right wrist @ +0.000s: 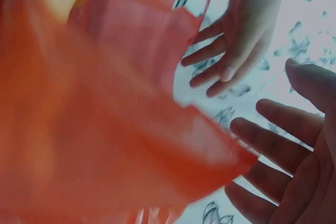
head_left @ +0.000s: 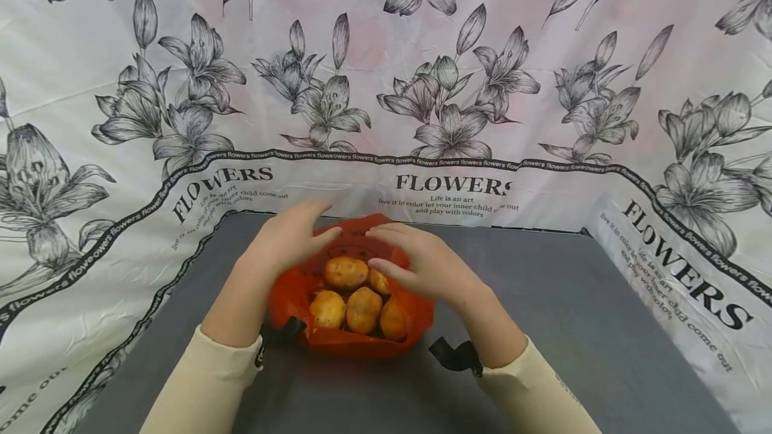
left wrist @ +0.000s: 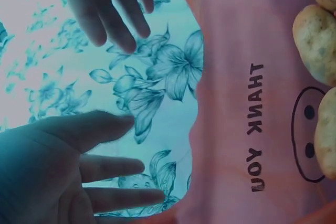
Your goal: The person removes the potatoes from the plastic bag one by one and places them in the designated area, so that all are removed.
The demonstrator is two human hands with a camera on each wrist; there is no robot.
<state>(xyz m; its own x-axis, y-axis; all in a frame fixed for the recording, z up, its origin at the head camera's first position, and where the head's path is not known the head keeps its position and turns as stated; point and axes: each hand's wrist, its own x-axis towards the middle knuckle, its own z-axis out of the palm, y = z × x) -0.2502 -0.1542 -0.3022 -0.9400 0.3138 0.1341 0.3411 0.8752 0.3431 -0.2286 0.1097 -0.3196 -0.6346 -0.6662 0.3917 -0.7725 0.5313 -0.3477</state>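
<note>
A red plastic bag point(head_left: 368, 347) stands with its mouth open on the grey table, and several potatoes point(head_left: 364, 310) lie inside it. Over the bag's left side is my left hand point(head_left: 292, 240), its fingers spread and nothing in them. My right hand point(head_left: 425, 260) hovers opposite, above the bag's right side, with its fingers apart and holding nothing. In the right wrist view a corner of the bag point(right wrist: 210, 145) meets the fingers of my right hand; whether they touch cannot be told. "THANK YOU" lettering shows on the bag's inner wall point(left wrist: 226, 103) in the left wrist view.
A dark grey tabletop point(head_left: 543, 313) extends around the bag. White cloth with black flower prints point(head_left: 452, 106) hangs behind it and along both sides. Dark straps point(head_left: 455, 357) circle both wrists at the cream sleeves point(head_left: 531, 387).
</note>
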